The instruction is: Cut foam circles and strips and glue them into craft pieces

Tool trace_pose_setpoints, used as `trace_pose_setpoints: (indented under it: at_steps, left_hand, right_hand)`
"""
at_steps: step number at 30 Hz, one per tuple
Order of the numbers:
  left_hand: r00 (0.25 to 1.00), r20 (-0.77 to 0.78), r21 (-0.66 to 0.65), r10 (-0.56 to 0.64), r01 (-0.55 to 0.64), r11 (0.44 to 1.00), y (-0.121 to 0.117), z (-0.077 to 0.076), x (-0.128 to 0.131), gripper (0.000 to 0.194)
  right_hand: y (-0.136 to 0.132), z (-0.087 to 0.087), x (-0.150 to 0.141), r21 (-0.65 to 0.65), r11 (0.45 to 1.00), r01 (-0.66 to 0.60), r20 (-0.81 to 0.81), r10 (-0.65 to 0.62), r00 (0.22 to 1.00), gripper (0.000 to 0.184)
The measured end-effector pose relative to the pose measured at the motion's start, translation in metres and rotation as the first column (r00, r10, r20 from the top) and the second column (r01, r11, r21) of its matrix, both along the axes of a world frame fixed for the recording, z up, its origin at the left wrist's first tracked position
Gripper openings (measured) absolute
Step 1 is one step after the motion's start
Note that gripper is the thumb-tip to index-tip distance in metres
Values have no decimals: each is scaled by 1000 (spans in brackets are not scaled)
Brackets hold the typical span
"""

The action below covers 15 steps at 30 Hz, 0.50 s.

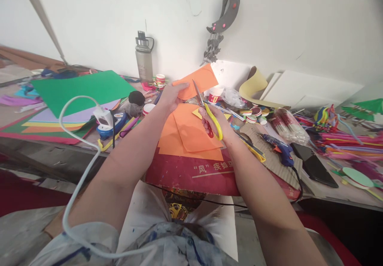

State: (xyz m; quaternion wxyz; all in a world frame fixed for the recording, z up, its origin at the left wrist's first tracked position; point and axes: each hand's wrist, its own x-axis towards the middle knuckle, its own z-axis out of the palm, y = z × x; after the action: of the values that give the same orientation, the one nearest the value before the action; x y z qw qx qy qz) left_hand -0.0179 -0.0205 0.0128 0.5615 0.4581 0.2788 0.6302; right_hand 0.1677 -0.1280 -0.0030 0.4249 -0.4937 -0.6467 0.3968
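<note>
My left hand (173, 95) pinches the left end of an orange paper strip (202, 78), held up above the table. A curved pencil-like line shows near the strip's right end. In my right hand (220, 120) are scissors (214, 123) with yellow and red handles, the blades pointing up and left against the strip's lower edge. Whether the blades cut into the paper I cannot tell. Below both hands lie more orange sheets (194, 134), overlapping on a dark red board (179, 172). A small yellow paper piece (197, 113) pokes out beside the scissors.
Green sheet (83, 90), coloured papers and a blue power strip (112, 124) with a white cable lie left. A grey bottle (144, 58) stands behind. To the right are a paper cup (214, 95), a yellow cutter knife (253, 149), a blue glue gun (279, 149) and a black phone (314, 165).
</note>
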Motion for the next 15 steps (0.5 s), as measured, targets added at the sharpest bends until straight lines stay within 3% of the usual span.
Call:
trace_pose_setpoints:
  at_steps: [6, 15]
  left_hand:
    - [1000, -14, 2, 14, -14, 1000, 0, 1, 0, 40]
    - [999, -8, -11, -38, 38, 999, -5, 2, 1, 24]
  right_hand:
    - [-6, 4, -3, 23, 999, 27, -4, -27, 1000, 44]
    - [-6, 4, 0, 43, 999, 22, 36, -24, 999, 54]
